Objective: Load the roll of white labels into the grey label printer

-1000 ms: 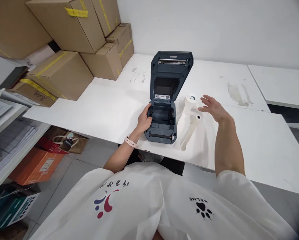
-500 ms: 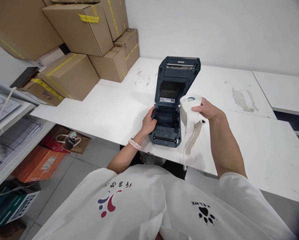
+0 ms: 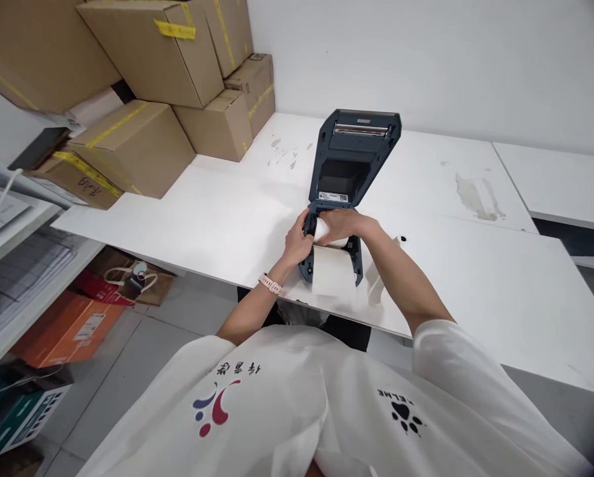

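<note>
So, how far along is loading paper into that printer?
Done: the lid of the printer is up. In hand: the right hand sets the paper roll in the bay, its tail draped over the front; the left hand steadies the printer. Left: closing the lid.

The dark blue label printer (image 3: 352,156) sits lid-up near the table's (image 3: 217,212) front edge, the white paper roll (image 3: 330,268) apparently seated in its bay, loose end draping forward.
</note>
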A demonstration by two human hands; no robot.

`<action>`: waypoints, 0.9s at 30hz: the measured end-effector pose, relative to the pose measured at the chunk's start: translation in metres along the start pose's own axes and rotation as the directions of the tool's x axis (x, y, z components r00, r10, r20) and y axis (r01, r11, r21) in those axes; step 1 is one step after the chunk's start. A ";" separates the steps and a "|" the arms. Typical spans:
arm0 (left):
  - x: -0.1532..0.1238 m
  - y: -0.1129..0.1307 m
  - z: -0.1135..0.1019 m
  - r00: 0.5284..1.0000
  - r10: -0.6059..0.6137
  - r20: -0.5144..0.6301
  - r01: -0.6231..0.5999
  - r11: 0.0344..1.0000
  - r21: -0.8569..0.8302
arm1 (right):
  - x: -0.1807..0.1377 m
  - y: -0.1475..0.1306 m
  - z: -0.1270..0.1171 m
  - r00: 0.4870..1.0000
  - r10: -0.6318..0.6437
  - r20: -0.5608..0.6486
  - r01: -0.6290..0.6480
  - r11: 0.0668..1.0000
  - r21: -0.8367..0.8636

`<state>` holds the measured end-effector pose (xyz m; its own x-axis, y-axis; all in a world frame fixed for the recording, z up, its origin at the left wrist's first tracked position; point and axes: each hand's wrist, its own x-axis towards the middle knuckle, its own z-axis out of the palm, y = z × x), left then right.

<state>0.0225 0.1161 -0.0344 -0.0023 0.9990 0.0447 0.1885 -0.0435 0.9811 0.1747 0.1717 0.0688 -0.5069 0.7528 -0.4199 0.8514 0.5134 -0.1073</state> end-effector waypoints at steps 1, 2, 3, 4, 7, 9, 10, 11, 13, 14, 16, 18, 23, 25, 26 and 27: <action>-0.001 0.001 0.000 1.000 -0.004 0.002 0.004 1.000 0.008 | -0.002 0.001 0.005 1.000 0.006 -0.030 -0.006 1.000 0.014; -0.001 0.002 0.000 1.000 -0.008 0.002 0.008 1.000 0.017 | -0.006 0.001 0.009 0.997 0.002 -0.081 0.000 1.000 0.026; -0.002 0.003 -0.001 1.000 -0.011 0.000 0.011 1.000 0.024 | -0.012 0.000 0.014 0.989 -0.013 -0.150 0.018 0.999 0.035; -0.004 0.004 -0.001 1.000 -0.012 -0.001 0.012 1.000 0.028 | -0.022 -0.001 0.020 0.972 -0.039 -0.232 0.051 0.998 0.046; -0.007 0.008 -0.002 1.000 0.001 0.001 -0.001 1.000 0.015 | -0.061 -0.009 0.041 0.890 -0.168 -0.423 0.223 0.971 0.085; -0.009 0.010 -0.002 1.000 0.012 0.007 -0.012 1.000 -0.013 | -0.087 -0.018 0.059 0.856 -0.247 -0.454 0.329 0.938 0.111; -0.010 0.012 -0.002 1.000 0.013 0.007 -0.013 1.000 -0.028 | -0.098 -0.022 0.069 0.849 -0.264 -0.458 0.355 0.927 0.124; -0.011 0.013 -0.002 1.000 0.011 0.007 -0.010 0.999 -0.045 | -0.107 -0.027 0.078 0.844 -0.261 -0.468 0.361 0.923 0.136; -0.012 0.016 -0.001 1.000 0.002 0.008 -0.002 0.996 -0.091 | -0.116 -0.034 0.096 0.829 -0.214 -0.516 0.341 0.926 0.164; -0.013 0.018 -0.001 1.000 -0.003 0.011 0.004 0.993 -0.120 | -0.117 -0.036 0.103 0.818 -0.185 -0.545 0.329 0.927 0.180; -0.014 0.021 -0.001 1.000 -0.013 0.021 0.017 0.985 -0.174 | -0.115 -0.040 0.114 0.792 -0.137 -0.595 0.314 0.927 0.205; -0.016 0.022 -0.001 0.999 -0.021 0.028 0.026 0.979 -0.201 | -0.113 -0.044 0.120 0.776 -0.106 -0.621 0.302 0.928 0.218; -0.011 0.015 -0.001 0.999 -0.007 0.033 0.013 0.984 -0.175 | -0.112 -0.050 0.122 0.779 -0.058 -0.624 0.252 0.941 0.227; -0.009 0.014 -0.001 0.999 -0.004 0.032 0.009 0.987 -0.158 | -0.112 -0.051 0.121 0.784 -0.060 -0.618 0.250 0.942 0.225; -0.009 0.014 -0.002 0.999 -0.006 0.036 0.011 0.988 -0.155 | -0.112 -0.051 0.121 0.786 -0.064 -0.615 0.253 0.941 0.226; -0.011 0.016 -0.002 0.999 -0.011 0.043 0.017 0.988 -0.154 | -0.112 -0.051 0.121 0.787 -0.065 -0.614 0.258 0.938 0.230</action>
<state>0.0236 0.1048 -0.0193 0.0379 0.9989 0.0259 0.0348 -0.0272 0.9990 0.2045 0.0112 0.0126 -0.5373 0.8116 0.2296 0.6995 0.5808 -0.4163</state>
